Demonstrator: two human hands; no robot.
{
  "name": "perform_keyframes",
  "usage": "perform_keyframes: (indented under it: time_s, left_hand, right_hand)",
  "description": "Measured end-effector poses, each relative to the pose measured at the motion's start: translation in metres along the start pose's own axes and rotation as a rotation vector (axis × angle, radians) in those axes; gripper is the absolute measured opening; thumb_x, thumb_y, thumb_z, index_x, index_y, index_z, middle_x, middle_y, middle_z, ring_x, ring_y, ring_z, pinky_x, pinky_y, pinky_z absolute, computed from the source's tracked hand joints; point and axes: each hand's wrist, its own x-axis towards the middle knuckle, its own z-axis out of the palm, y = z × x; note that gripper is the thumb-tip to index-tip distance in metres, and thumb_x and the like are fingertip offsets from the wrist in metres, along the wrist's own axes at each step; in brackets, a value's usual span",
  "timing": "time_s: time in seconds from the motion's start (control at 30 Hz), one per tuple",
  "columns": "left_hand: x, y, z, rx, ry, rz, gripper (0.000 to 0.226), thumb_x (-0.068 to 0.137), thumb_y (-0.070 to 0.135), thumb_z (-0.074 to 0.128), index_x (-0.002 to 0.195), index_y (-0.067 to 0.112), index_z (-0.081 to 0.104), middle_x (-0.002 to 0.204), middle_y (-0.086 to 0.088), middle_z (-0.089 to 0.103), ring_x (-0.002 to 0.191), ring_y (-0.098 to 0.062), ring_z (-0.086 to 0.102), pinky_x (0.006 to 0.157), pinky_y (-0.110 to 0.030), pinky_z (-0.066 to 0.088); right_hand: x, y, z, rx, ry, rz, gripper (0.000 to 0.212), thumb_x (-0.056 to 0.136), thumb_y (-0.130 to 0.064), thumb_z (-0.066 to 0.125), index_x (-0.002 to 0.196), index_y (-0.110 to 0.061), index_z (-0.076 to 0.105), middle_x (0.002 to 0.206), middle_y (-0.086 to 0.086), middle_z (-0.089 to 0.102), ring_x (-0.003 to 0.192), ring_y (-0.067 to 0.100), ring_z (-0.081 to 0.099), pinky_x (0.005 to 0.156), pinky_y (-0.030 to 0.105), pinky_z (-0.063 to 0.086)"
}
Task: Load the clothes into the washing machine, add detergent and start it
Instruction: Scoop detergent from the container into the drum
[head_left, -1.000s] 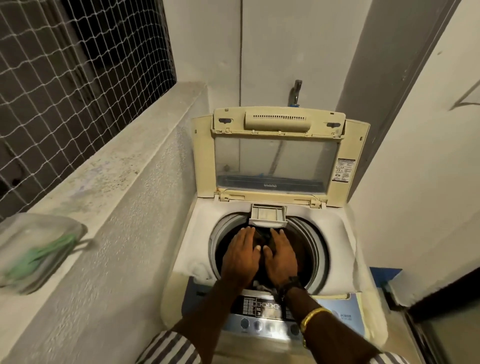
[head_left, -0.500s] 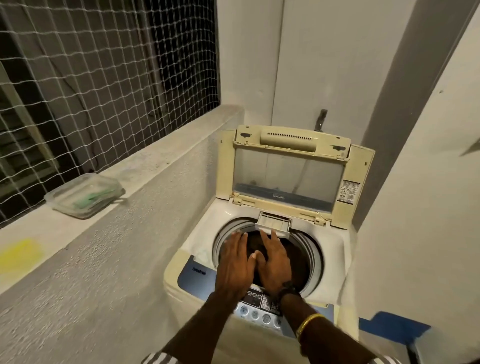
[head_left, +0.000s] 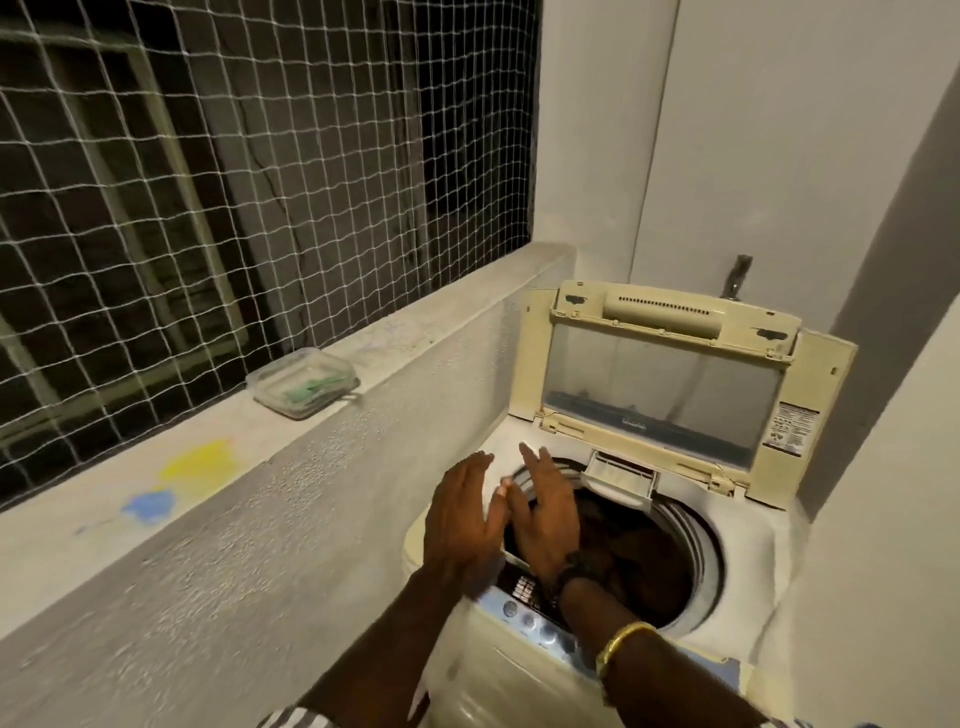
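Observation:
A cream top-loading washing machine (head_left: 748, 545) stands in the corner with its lid (head_left: 660, 384) raised. Dark clothes (head_left: 639, 561) fill the drum. A small drawer (head_left: 621, 478) sticks out at the drum's back rim. My left hand (head_left: 460, 525) and my right hand (head_left: 545, 512) hover side by side above the drum's left edge, fingers straight and holding nothing. The control panel (head_left: 524, 613) shows partly beneath my wrists. A clear lidded box (head_left: 301, 384) with a green scoop inside sits on the ledge to the left.
A rough concrete parapet wall (head_left: 234, 561) runs along the machine's left side, topped by a ledge with yellow and blue stains. White netting (head_left: 234, 182) covers the opening above. A tap (head_left: 737, 275) sticks out of the wall behind the lid. A plain wall closes the right side.
Both hands have lifted out of the drum and shifted left, off the clothes. The view has swung left, bringing the ledge and the clear box closer to centre.

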Motion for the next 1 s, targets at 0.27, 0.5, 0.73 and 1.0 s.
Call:
perform_keyframes:
  time_s: [0.27, 0.5, 0.73, 1.0]
  left_hand:
    - [0.05, -0.013, -0.073, -0.041, 0.341, -0.004, 0.029, 0.093, 0.025, 0.058, 0.12, 0.017, 0.06, 0.113, 0.006, 0.063, 0.103, -0.013, 0.057, 0.088, -0.038, 0.049]
    - [0.079, -0.024, -0.126, 0.038, 0.585, -0.072, 0.031, 0.087, 0.032, 0.064, 0.113, 0.017, 0.06, 0.111, 0.003, 0.058, 0.106, -0.017, 0.054, 0.09, -0.039, 0.047]
    - [0.099, -0.042, -0.155, 0.025, 0.683, -0.274, 0.064, 0.082, 0.042, 0.062, 0.135, 0.012, 0.044, 0.152, -0.01, 0.033, 0.138, -0.028, 0.034, 0.108, -0.044, 0.036]
    - [0.123, -0.075, -0.162, -0.146, 0.574, -0.523, 0.079, 0.07, 0.05, 0.063, 0.137, 0.03, 0.027, 0.151, -0.008, 0.028, 0.14, -0.037, 0.034, 0.106, -0.056, 0.042]
  right_hand:
    - [0.029, -0.084, 0.04, 0.253, 0.0, -0.113, 0.053, 0.097, -0.049, 0.051, 0.146, -0.03, 0.045, 0.15, -0.005, 0.048, 0.137, 0.016, 0.043, 0.115, 0.045, 0.036]
    - [0.051, -0.146, 0.071, 0.385, -0.03, -0.153, 0.052, 0.093, -0.051, 0.057, 0.142, -0.035, 0.048, 0.14, -0.006, 0.054, 0.124, 0.015, 0.053, 0.102, 0.046, 0.048]
    - [0.065, -0.191, 0.098, 0.496, -0.121, -0.115, 0.05, 0.094, -0.04, 0.063, 0.142, -0.03, 0.051, 0.142, -0.002, 0.053, 0.123, 0.016, 0.055, 0.104, 0.042, 0.05]
    - [0.079, -0.203, 0.118, 0.408, -0.204, -0.04, 0.055, 0.097, -0.041, 0.058, 0.148, -0.023, 0.046, 0.147, 0.005, 0.051, 0.133, 0.02, 0.05, 0.113, 0.036, 0.04]
